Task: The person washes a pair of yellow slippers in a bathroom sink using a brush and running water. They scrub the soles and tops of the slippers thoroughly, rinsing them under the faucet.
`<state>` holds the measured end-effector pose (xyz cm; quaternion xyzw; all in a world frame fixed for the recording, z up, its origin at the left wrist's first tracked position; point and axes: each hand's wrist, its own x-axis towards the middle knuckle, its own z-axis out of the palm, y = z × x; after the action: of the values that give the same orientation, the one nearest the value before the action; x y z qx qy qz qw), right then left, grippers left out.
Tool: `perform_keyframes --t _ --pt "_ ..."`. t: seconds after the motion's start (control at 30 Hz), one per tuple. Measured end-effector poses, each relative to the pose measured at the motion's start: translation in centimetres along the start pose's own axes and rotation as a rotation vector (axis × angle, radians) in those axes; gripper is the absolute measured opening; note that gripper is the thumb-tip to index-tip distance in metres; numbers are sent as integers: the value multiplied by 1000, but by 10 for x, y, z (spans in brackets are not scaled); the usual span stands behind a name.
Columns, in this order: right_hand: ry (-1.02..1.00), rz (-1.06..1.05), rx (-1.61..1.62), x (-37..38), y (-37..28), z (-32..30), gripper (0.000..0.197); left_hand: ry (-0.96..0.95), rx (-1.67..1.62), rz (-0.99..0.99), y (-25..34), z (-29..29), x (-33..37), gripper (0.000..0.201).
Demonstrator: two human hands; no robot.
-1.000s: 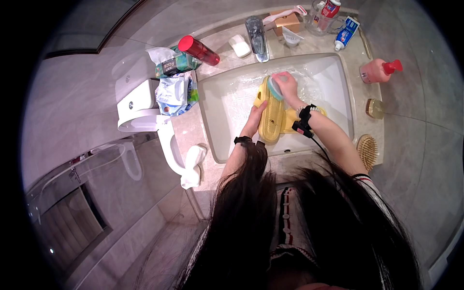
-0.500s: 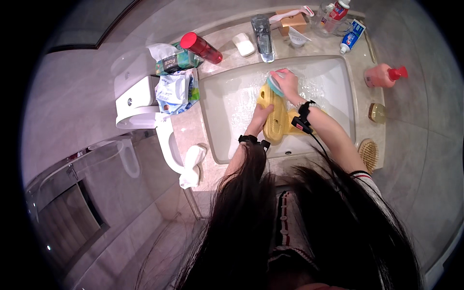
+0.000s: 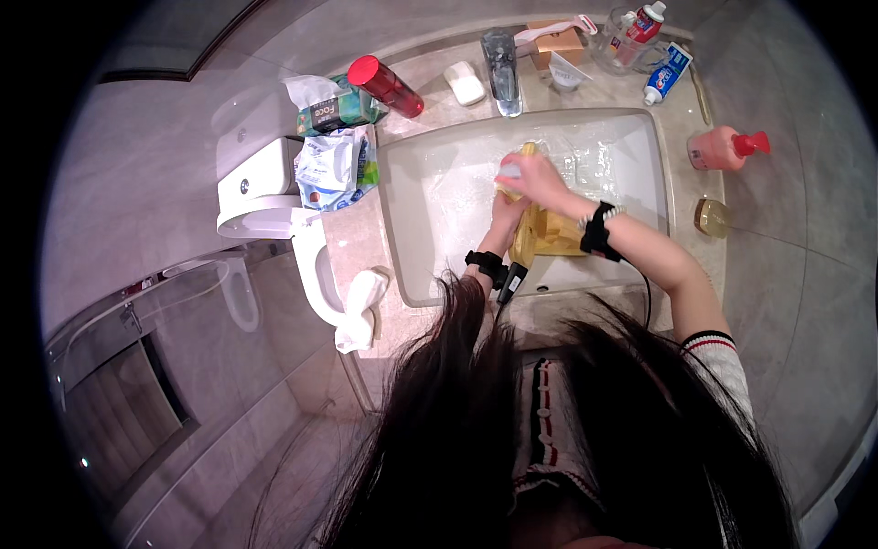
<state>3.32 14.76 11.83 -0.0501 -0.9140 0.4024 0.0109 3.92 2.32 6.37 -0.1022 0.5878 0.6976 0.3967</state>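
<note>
Over the white sink (image 3: 430,265), my left hand (image 3: 505,216) is closed round a yellow slipper (image 3: 526,240), which is tilted up on its narrow edge. My right hand (image 3: 541,180) grips a small scrub brush (image 3: 508,174) against the slipper's left side, above my left hand. Only a pale part of the brush shows between the fingers. Another yellow slipper (image 3: 562,236) lies in the sink, right of the held one and partly behind my right wrist. Shallow rippling water covers the sink bottom.
Behind the sink are a faucet (image 3: 502,73), white soap (image 3: 465,84) and a red bottle (image 3: 386,86). A pink pump bottle (image 3: 718,148) and a jar (image 3: 711,218) line the right counter. Wipes packs (image 3: 334,169) and a white cloth (image 3: 362,311) lie left, near a toilet (image 3: 315,265).
The held slipper has turned from broad side up onto its edge. My right hand has moved slightly left and down with the brush, onto the slipper's left side.
</note>
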Motion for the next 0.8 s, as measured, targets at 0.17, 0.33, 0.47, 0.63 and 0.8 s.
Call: perform_keyframes --t 0.17,0.33,0.47,0.63,0.8 --pt "169 229 96 23 32 -5 42 -71 114 21 5 -17 2 45" --pt "443 350 83 29 61 23 47 -54 270 -132 23 -48 0 33" --pt "327 535 -15 23 77 30 54 130 990 -204 51 -61 -8 55" --pt "270 488 -156 16 107 28 54 420 1249 104 34 -67 -19 86" --pt "255 447 -203 7 112 18 47 320 1680 507 31 -56 -50 112"
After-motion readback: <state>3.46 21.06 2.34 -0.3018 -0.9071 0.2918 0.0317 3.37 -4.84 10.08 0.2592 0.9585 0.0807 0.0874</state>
